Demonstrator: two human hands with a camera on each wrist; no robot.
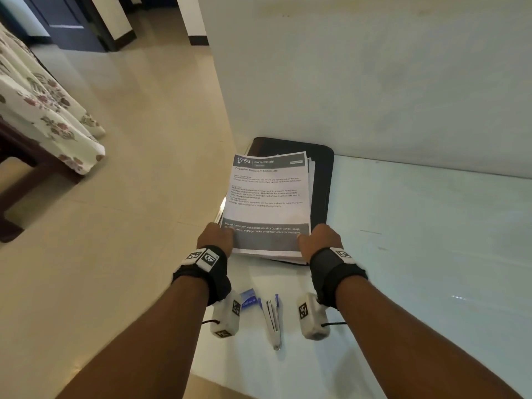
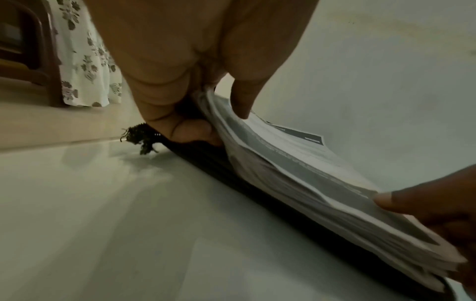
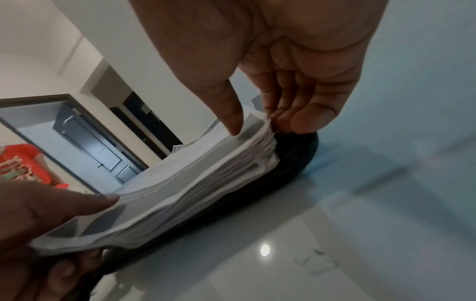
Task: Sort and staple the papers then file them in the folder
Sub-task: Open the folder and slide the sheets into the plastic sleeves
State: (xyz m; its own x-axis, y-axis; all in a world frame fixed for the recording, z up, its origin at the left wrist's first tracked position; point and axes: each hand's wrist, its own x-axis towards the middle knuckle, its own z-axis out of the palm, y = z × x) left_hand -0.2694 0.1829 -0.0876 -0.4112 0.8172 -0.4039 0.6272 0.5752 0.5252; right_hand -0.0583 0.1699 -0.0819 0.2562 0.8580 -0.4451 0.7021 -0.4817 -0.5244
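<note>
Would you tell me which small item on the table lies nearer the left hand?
The blue staple box, just beside the left hand's wrist; the stapler lies midway.

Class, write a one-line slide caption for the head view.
Both hands, left hand and right hand, grip a paper stack over a black folder.

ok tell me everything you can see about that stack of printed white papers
The stack of printed white papers is thick and loosely squared, edges fanned. Its top sheet carries a dark header reading BATHROOM, black text and a grey band near the bottom. It lies on a black folder on the glossy white table. The left hand and right hand pinch its near corners, thumbs on top, fingers underneath.
</note>
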